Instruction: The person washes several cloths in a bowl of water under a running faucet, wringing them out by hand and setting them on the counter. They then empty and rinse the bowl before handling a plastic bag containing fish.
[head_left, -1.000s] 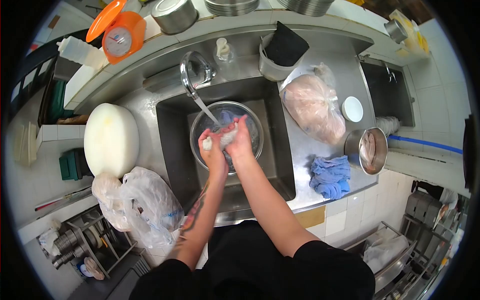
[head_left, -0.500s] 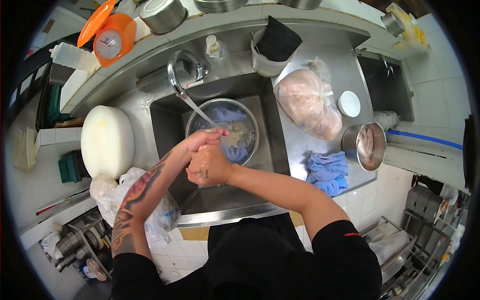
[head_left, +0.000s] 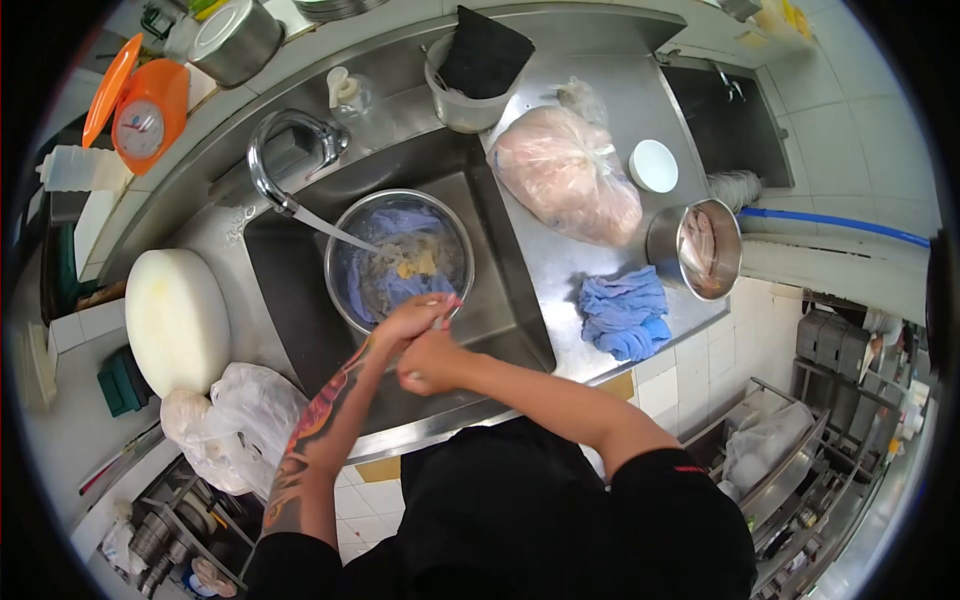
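Observation:
My left hand (head_left: 418, 315) and my right hand (head_left: 432, 362) are clasped together over the near part of the sink (head_left: 515, 290). My right fingers are curled against my left hand, whose fingers are pressed together; some fingertips are hidden. No object shows between them. Just beyond stands a round metal bowl (head_left: 468, 240) of water, with blue cloth (head_left: 410, 220) and yellowish bits (head_left: 418, 263) in it. Water runs into the bowl from the curved faucet (head_left: 262, 165).
On the right counter lie a bag of pale pink meat (head_left: 565, 175), a white bowl (head_left: 654, 166), a crumpled blue cloth (head_left: 625, 312) and a metal pot (head_left: 728, 245). At left are a thick white round block (head_left: 177, 320), plastic bags (head_left: 235, 425) and an orange scale (head_left: 150, 115).
My clasped hands have drawn back from over the bowl toward my body, leaving more of the bowl visible. The view has shifted, so the counter things appear farther left.

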